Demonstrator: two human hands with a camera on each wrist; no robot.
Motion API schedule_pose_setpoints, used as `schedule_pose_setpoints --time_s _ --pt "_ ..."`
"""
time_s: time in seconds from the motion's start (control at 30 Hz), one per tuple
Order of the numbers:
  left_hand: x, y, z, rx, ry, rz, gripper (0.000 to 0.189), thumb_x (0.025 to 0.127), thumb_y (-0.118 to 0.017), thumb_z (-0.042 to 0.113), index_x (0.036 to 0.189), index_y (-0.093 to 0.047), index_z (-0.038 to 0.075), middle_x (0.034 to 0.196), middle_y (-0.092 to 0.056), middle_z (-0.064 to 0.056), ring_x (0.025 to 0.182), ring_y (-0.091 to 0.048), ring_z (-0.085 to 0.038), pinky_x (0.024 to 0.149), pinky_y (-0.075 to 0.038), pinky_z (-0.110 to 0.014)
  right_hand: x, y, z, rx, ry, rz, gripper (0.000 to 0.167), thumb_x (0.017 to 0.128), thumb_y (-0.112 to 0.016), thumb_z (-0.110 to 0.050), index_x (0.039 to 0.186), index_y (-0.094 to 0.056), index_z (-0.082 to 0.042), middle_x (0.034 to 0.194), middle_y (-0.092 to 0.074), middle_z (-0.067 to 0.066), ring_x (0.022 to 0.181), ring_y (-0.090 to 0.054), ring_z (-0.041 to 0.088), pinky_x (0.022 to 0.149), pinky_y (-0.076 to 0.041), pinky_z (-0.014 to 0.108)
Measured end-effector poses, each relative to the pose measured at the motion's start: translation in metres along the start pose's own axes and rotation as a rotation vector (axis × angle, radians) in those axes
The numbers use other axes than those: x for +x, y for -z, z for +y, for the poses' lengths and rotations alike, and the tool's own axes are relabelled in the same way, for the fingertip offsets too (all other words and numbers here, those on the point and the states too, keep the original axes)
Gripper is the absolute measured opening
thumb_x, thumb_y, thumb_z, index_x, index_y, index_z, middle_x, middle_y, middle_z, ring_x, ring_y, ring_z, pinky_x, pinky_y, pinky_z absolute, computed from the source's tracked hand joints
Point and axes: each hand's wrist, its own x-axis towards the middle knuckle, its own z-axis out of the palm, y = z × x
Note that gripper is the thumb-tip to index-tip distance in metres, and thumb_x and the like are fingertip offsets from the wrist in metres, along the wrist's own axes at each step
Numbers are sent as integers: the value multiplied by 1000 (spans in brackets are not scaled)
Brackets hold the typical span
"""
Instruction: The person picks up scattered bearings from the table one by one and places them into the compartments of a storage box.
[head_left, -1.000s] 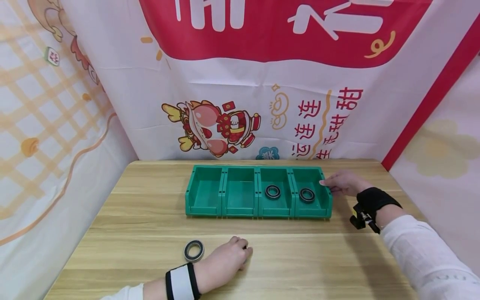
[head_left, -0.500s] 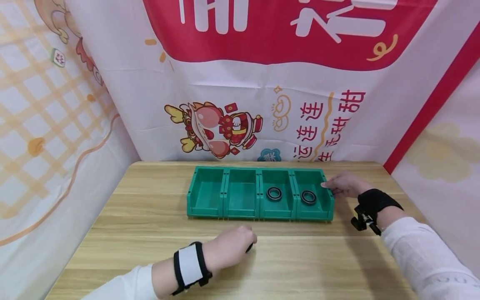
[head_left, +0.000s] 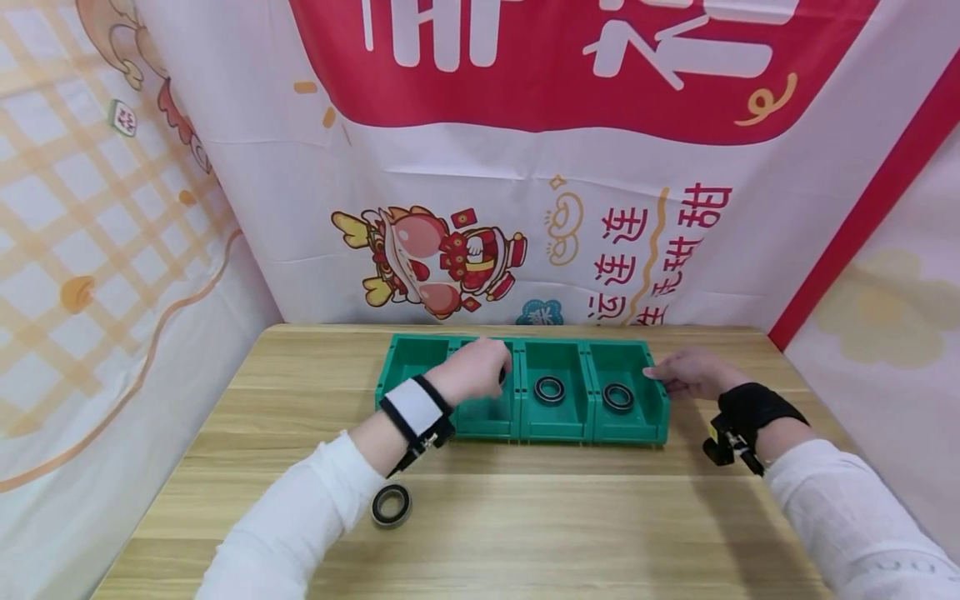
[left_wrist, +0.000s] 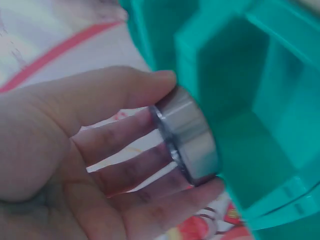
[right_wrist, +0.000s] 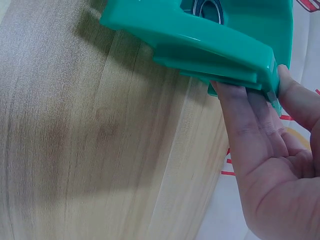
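Observation:
My left hand [head_left: 474, 368] is over the second compartment from the left of a green four-part bin row [head_left: 555, 431]. Between thumb and fingers it pinches a ball bearing [left_wrist: 192, 137], whose shiny steel outer band faces the left wrist camera. At the row's right end my right hand [head_left: 693, 372] grips the side wall of the last bin [right_wrist: 210, 42], thumb on the rim and fingers outside and beneath. One bearing [head_left: 550, 390] lies in the third compartment and another bearing [head_left: 618, 397] in the fourth. My left forearm and hand partly cover the two left compartments.
A loose bearing [head_left: 392, 506] lies on the wooden table [head_left: 570, 533] in front of the bins, close to my left sleeve. Behind the table hangs a printed cloth [head_left: 450, 150], and more cloth hangs at both sides.
My left hand has moved up and forward with the bearing, from the table to over the second compartment. The loose bearing, hidden half a second ago, shows again. My right hand stays on the bin.

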Motion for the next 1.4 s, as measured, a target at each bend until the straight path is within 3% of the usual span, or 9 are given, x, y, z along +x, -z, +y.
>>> schedule_pose_setpoints --time_s 0.2,0.43,0.57,0.77,0.97,1.07,1.13,1.3,1.4 --pt "33 -16 -22 20 67 20 30 83 -69 -1 113 -68 1 115 -65 -11 85 -57 -18 80 -52 -32 3 1 1 8 4 -8 40 96 -58 -22 117 -56 12 94 -68 6 87 -64 16 86 -52 40" --pt "58 -52 -43 88 98 14 9 88 -60 -2 88 -68 3 76 -57 -5 62 -44 -17 55 -38 -27 5 4 5 21 17 -20 43 96 -58 -23 119 -55 13 95 -69 5 88 -64 16 86 -52 39" --pt "59 -64 -47 121 80 47 14 92 -56 -2 85 -66 4 74 -58 -6 61 -44 -16 57 -39 -28 5 3 6 30 18 -21 45 96 -59 -24 121 -54 13 96 -69 6 88 -64 17 86 -52 39" --pt "57 -68 -46 149 66 67 15 94 -54 -2 89 -67 3 83 -63 -10 66 -50 -17 63 -44 -29 3 3 6 23 13 -8 46 96 -59 -24 122 -54 14 97 -69 7 87 -64 17 85 -53 39" --pt "58 -68 -48 253 40 9 21 93 -60 5 113 -65 3 112 -64 -13 97 -60 -22 85 -50 -34 1 3 4 29 12 -11 43 96 -58 -23 120 -55 13 95 -69 6 86 -64 16 84 -53 37" --pt "49 -57 -44 280 16 -33 42 93 -63 15 132 -54 5 131 -54 -14 119 -52 -26 96 -45 -37 0 3 4 34 8 -12 42 97 -57 -23 120 -55 12 94 -69 6 86 -64 16 86 -52 38" --pt "37 -45 -39 271 -5 -21 54 94 -63 24 142 -44 8 141 -46 -14 128 -45 -27 101 -42 -39 0 2 4 31 8 -15 42 97 -57 -23 120 -55 12 95 -69 6 87 -64 16 87 -52 39" --pt "-15 -19 -27 237 -103 155 65 97 -48 47 151 -29 16 153 -30 -14 139 -29 -31 109 -30 -46 0 2 4 26 8 -15 42 97 -58 -24 119 -56 11 96 -69 6 87 -64 16 86 -52 38" --pt "-52 -16 -29 248 -144 262 71 96 -39 57 154 -19 22 158 -16 -13 144 -14 -32 112 -20 -52 0 4 3 21 15 -34 42 97 -57 -25 119 -56 11 98 -69 7 88 -64 16 86 -52 38"
